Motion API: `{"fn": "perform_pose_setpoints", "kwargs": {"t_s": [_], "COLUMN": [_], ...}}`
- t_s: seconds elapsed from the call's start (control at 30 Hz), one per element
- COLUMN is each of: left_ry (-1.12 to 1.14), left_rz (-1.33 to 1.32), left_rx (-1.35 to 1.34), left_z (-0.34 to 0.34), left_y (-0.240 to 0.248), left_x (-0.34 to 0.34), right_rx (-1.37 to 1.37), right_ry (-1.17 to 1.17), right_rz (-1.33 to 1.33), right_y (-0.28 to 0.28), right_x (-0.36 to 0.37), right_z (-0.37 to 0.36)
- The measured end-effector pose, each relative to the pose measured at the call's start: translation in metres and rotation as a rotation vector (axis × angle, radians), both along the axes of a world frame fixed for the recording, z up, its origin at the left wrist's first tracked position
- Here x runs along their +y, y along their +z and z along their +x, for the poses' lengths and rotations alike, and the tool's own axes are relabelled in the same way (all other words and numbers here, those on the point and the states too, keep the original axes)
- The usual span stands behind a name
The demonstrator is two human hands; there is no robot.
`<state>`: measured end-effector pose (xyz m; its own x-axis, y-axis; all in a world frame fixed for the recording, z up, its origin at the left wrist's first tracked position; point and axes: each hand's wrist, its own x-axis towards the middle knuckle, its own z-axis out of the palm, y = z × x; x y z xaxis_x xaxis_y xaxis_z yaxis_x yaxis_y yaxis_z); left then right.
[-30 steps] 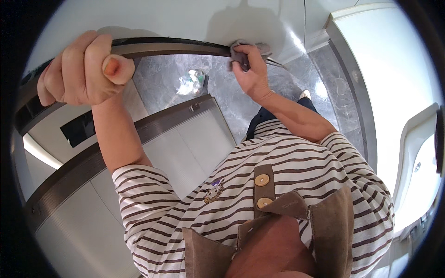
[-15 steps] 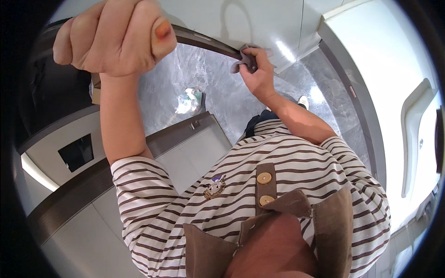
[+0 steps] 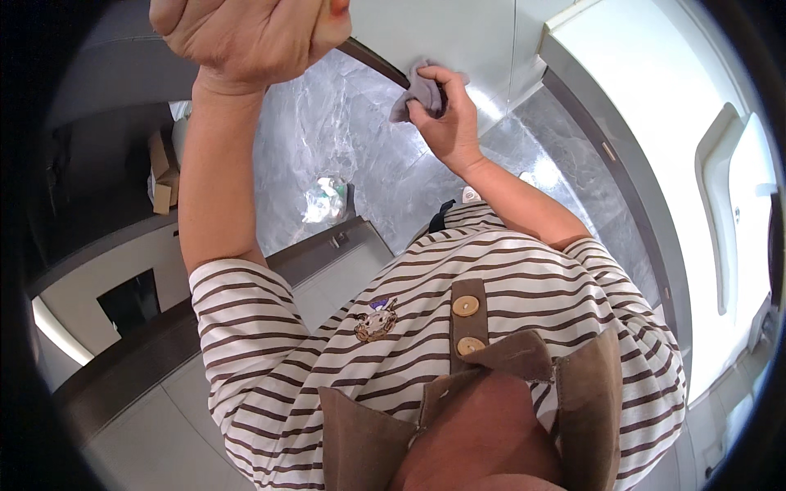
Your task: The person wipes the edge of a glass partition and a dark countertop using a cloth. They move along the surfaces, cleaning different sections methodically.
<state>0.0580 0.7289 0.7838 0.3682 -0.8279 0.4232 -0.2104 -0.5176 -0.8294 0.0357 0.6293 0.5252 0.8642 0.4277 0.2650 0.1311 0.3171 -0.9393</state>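
Crumpled grey cloth, soft and bunched, pressed by the right hand against a thin, dark, curved rail above the glossy grey marble-patterned floor; the hand is closed around the cloth. The left hand is fisted around the same rail nearer the camera. Judged risk: the smooth rail may let the loosely bunched cloth slip free and drop.

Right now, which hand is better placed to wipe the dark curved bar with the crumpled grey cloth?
Right. The right hand presses the grey cloth on the dark bar; the left hand only grips the bar.
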Motion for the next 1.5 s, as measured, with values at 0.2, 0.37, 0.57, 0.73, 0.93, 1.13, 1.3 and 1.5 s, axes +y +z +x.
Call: {"fn": "perform_pose_setpoints", "kwargs": {"t_s": [0.2,0.37,0.57,0.73,0.93,1.13,1.3,1.5], "left_ry": [-0.051,-0.065,-0.094,-0.036,-0.058,0.049,0.115,0.125], "left_rz": [0.159,0.098,0.021,0.122,0.059,0.1,0.097,0.097], "left_rx": [-0.018,-0.002,-0.019,0.005,-0.009,-0.006,-0.009,-0.039], "left_z": [0.013,0.002,-0.011,-0.009,-0.013,-0.032,-0.048,-0.056], "left_y": [0.001,-0.004,0.005,0.006,-0.002,0.013,0.023,0.015], "left_x": [0.043,0.027,0.024,0.031,0.032,0.025,0.023,0.009], "right_rx": [-0.055,-0.157,-0.163,-0.115,-0.059,-0.199,-0.192,-0.042], "right_ry": [-0.015,-0.064,-0.097,-0.074,0.001,-0.038,-0.025,0.013], "right_rz": [-0.109,0.055,0.026,-0.004,-0.002,0.047,0.045,0.083], "right_y": [-0.021,0.004,0.02,0.006,-0.002,0.032,0.033,-0.023], "right_x": [0.028,0.023,0.017,0.024,0.021,0.013,0.008,0.006], "right_z": [0.009,0.008,-0.007,-0.003,-0.006,-0.012,-0.019,-0.03]}}
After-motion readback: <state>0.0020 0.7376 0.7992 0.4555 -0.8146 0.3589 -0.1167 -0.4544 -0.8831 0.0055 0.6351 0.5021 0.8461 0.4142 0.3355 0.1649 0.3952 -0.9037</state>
